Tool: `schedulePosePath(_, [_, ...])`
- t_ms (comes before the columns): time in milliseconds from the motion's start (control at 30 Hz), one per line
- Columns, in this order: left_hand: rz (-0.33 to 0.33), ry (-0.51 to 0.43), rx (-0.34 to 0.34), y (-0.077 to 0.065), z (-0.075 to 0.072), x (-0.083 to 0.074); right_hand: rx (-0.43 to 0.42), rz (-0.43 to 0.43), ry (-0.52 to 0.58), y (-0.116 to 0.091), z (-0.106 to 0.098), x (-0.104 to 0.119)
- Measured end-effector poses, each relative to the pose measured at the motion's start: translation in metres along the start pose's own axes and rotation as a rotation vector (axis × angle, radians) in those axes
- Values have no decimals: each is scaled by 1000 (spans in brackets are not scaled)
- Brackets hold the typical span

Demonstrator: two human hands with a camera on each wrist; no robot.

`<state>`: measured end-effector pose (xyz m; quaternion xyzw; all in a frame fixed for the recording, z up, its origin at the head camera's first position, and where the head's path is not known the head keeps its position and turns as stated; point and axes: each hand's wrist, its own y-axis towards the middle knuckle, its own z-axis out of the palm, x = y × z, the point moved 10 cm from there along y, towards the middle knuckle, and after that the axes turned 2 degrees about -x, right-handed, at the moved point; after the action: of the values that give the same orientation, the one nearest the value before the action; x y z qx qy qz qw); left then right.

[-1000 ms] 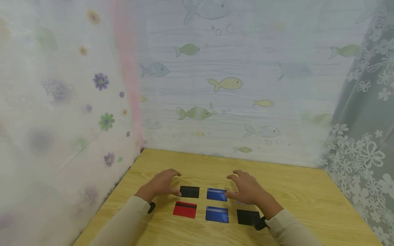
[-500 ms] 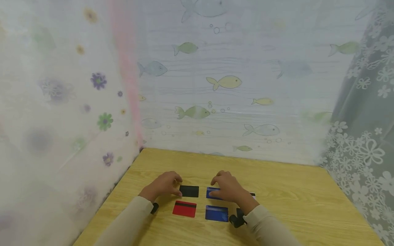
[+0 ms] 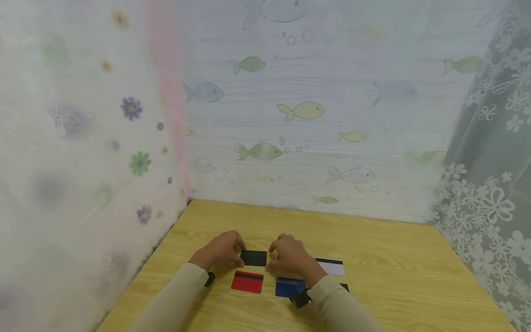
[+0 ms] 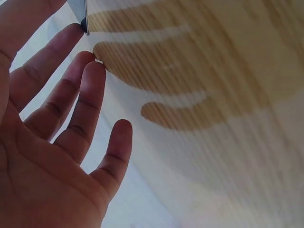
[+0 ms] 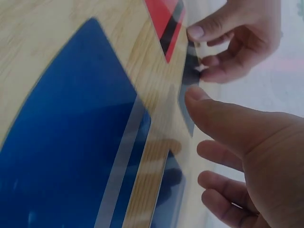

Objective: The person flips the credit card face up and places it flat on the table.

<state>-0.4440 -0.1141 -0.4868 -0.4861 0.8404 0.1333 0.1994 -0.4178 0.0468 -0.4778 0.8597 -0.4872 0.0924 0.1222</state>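
At the left, the person's left hand (image 3: pixel 217 251) has its thumb and forefinger apart at the left end of a flat black rectangular card (image 3: pixel 254 258), thumb at the near corner and finger at the far one, while in the left wrist view its other fingers are spread; I cannot tell whether the two tips grip the card or only touch it. The black card lies between the hands on the yellow wood-grain table (image 3: pixel 373 249), most of its face uncovered. At its right end is the right hand (image 3: pixel 293 255), thumb and fingers apart, the thumb tip right beside the card; contact there is unclear. Of the surrounding things, a red card with a black stripe (image 3: pixel 247 282) lies just nearer the person than the black card, not touching it. Next comes a blue card with a pale strip (image 3: pixel 286 287), partly covered by the black device (image 3: pixel 300 299) on the right wrist; beyond it, a second blue card (image 5: pixel 166 204) is mostly hidden under the right hand. Farther right lies a white card with a black stripe (image 3: pixel 330 267), and nearer the person a dark card (image 3: pixel 345 287) shows only a corner past the right sleeve (image 3: pixel 344 306)
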Motion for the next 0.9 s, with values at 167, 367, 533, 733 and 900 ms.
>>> schedulePosePath(167, [-46,21,20,4,2,3,24,41,-10,6,6,6])
schedulePosePath(367, [-100,21,42,5,2,4,38,84,16,7,9,8])
schedulePosePath(533, [-99,-4,42,4,5,5,30,96,51,6,9,8])
schedulePosePath(733, [-59,-37,23,2,5,11,6,122,72,6,7,6])
schedulePosePath(900, [-21,-52,16,0,7,15,-2,149,51,6,10,1])
